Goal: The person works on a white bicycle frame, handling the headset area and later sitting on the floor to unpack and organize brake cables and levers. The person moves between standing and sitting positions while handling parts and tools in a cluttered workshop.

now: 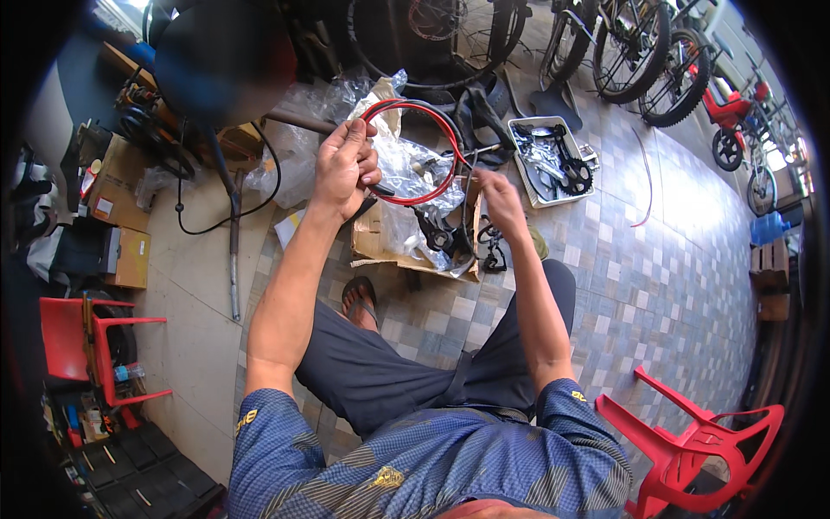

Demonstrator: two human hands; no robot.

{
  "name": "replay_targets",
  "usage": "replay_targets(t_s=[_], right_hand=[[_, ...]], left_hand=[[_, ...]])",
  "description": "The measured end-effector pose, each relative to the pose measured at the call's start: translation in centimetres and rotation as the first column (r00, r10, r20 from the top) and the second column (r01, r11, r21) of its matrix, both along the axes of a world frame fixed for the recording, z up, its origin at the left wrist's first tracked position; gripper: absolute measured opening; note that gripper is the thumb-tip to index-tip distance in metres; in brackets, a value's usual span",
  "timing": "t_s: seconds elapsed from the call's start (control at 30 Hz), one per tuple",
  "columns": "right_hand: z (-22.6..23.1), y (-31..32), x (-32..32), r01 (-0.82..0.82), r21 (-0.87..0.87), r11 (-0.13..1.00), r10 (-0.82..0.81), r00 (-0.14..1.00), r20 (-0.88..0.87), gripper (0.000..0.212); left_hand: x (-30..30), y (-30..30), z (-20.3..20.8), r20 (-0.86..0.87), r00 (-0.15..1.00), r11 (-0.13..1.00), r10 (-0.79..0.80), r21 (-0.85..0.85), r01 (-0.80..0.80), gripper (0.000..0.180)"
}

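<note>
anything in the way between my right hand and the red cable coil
Nothing visible stands between them: your right hand is beside the right edge of the red cable coil, though blur hides whether they touch.

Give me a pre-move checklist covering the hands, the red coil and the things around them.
1. Left hand closed on red coil: ok.
2. Right hand gripping securely: cannot tell; it is blurred.
3. Cardboard box uncluttered: not ok; clear plastic crowds it.
4. White tray upright: ok.
5. Tiled floor free of loose strands: not ok; a thin strand lies right of the tray.
</note>
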State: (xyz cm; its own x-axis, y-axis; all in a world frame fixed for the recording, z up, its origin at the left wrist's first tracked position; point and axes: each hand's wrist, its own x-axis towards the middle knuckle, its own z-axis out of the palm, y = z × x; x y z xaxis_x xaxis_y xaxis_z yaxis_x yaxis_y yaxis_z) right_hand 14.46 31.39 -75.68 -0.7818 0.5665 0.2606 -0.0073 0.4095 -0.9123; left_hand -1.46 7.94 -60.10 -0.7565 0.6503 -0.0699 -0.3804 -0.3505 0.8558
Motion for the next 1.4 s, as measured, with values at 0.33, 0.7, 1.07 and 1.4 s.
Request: replay_targets(t_s=[0.33,0.7,1.07,1.4], right_hand=[[7.6,-4.8,-0.9,-0.261,-0.502,0.825,0.134,0.952,-0.276,0.017],[9.8,-0.2,1.7,-0.387,-0.714,0.584,0.574,0.819,0.025,0.017],[8.9,1.3,2.7,-0.631,-0.564,0.532,0.332,0.769,-0.546,0.034],[8.1,2.9,6.4,-0.358,-0.420,0.834,0.527,0.741,0.415,0.036]], left_hand=[[0.1,0.1,-2.1,-0.130,0.991,0.998,0.044,-0.043,-0.050,0.025],[-1.9,-1.5,-2.5,-0.524,0.850,0.970,-0.050,-0.228,-0.084,0.033],[-3.4,-1.7,-2.1,-0.423,0.884,0.927,0.199,-0.212,-0.311,0.032],[-5.9,-3.5,-2.1,-0.553,0.784,0.847,0.281,-0.242,-0.474,0.030]])
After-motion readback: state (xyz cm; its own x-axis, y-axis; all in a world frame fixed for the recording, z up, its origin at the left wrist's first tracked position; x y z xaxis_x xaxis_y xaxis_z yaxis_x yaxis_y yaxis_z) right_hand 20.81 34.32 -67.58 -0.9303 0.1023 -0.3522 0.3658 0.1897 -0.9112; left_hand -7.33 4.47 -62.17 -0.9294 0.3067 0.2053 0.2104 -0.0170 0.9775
